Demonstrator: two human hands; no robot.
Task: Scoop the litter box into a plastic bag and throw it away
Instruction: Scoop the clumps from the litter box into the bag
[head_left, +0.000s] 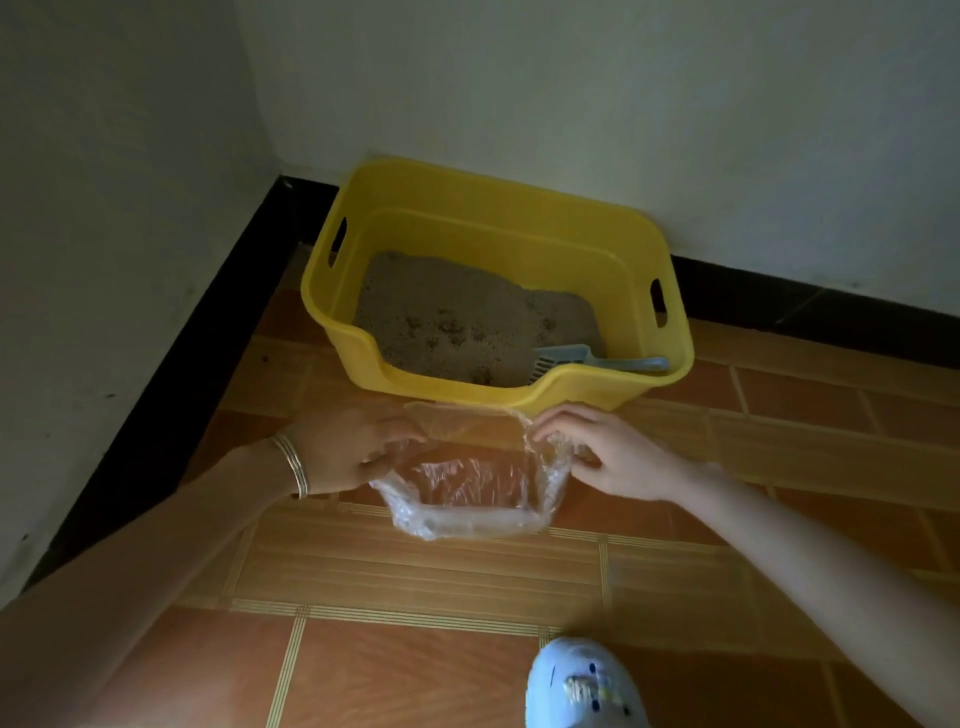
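Observation:
A yellow litter box (618, 254) stands in the room's corner, with grey-brown litter (457, 317) and several dark clumps inside. A light blue scoop (587, 358) lies in its front right part, handle pointing right. Just in front of the box a clear plastic bag (467, 483) is held with its mouth spread wide, its bottom near the floor. My left hand (348, 447) grips the bag's left rim. My right hand (597, 447) pinches the right rim.
White walls (571, 78) with a black skirting (208, 332) close off the left and back. The floor is orange-brown tile (415, 571). A light blue slipper (582, 686) shows at the bottom edge, right of centre.

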